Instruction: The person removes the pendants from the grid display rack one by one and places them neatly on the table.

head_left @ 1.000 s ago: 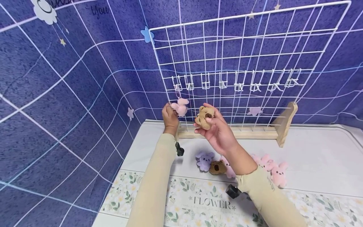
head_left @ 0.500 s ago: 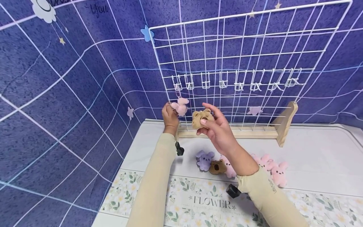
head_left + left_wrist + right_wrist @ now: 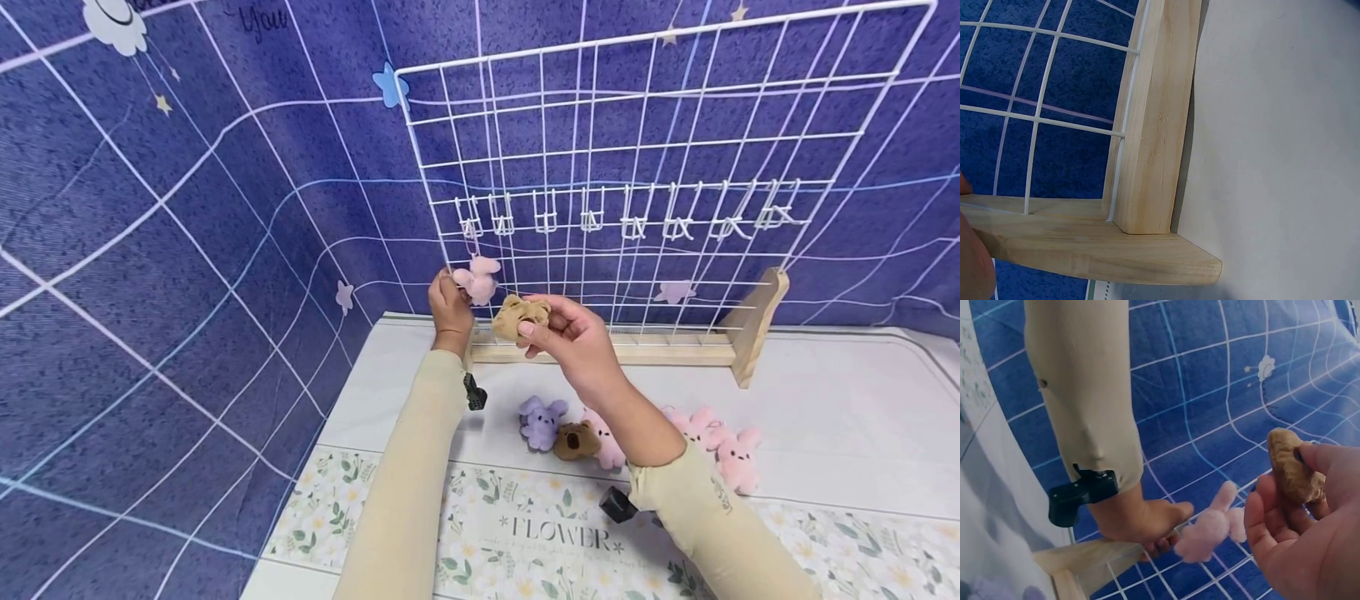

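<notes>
My right hand (image 3: 581, 346) pinches a light brown bear plush (image 3: 507, 319) between thumb and fingers, in front of the lower left of the white wire grid rack (image 3: 637, 156). In the right wrist view the bear plush (image 3: 1286, 464) is seen edge-on. My left hand (image 3: 452, 315) grips the wooden side support of the rack's stand; part of that support (image 3: 1104, 250) shows in the left wrist view, with finger parts at the left edge. A pink bunny plush (image 3: 480, 282) hangs by its loop from the leftmost hook, right beside my left hand.
Several white hooks (image 3: 591, 221) line the grid. On the white table lie a purple plush (image 3: 542, 423), a darker brown bear plush (image 3: 576, 441) and pink plushes (image 3: 738, 462), some partly behind my right forearm. A floral mat (image 3: 555, 533) runs along the front.
My right hand has moved a little left and down with the bear plush, turning it so that its face tilts. My left hand and the hanging bunny have stayed put.
</notes>
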Demonstrator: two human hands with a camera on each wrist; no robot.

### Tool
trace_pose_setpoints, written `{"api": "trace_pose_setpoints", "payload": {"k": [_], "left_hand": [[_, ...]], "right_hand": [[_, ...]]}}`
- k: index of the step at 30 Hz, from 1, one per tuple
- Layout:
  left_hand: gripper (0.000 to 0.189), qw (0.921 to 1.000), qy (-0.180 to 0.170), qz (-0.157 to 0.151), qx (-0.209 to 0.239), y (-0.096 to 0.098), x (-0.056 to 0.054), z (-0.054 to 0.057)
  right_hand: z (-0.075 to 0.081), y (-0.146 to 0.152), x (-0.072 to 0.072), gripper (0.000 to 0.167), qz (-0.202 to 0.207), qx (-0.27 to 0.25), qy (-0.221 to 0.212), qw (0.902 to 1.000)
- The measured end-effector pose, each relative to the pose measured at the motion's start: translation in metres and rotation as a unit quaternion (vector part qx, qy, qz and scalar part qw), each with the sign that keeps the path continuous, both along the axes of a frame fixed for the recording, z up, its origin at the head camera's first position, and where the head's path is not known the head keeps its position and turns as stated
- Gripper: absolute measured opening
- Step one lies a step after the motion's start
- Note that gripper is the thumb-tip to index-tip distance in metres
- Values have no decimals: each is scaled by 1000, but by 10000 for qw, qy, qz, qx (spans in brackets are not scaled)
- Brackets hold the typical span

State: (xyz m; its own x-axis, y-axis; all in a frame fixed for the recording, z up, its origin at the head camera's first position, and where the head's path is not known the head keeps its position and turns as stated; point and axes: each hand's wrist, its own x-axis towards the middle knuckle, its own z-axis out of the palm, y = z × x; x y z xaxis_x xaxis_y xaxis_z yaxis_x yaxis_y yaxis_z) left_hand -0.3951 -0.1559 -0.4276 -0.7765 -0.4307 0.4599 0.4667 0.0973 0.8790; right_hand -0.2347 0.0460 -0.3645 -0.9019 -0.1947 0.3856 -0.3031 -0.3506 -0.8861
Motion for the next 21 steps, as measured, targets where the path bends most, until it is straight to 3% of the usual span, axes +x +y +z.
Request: {"api": "trace_pose_setpoints", "payload": {"k": [8,14,21], "left_hand": [[36,10000,7,-18,-26,0,1,1],[36,10000,41,-73,-25,-1,2,1],[37,9999,43,-117,102,-1,1,0]], "right_hand": [[-8,0,-3,40,191,165,65,9997],[-12,1,-5,30,-18,506,-69,9987],[-21,0,-6,34,-15,995,-231,9948]]}}
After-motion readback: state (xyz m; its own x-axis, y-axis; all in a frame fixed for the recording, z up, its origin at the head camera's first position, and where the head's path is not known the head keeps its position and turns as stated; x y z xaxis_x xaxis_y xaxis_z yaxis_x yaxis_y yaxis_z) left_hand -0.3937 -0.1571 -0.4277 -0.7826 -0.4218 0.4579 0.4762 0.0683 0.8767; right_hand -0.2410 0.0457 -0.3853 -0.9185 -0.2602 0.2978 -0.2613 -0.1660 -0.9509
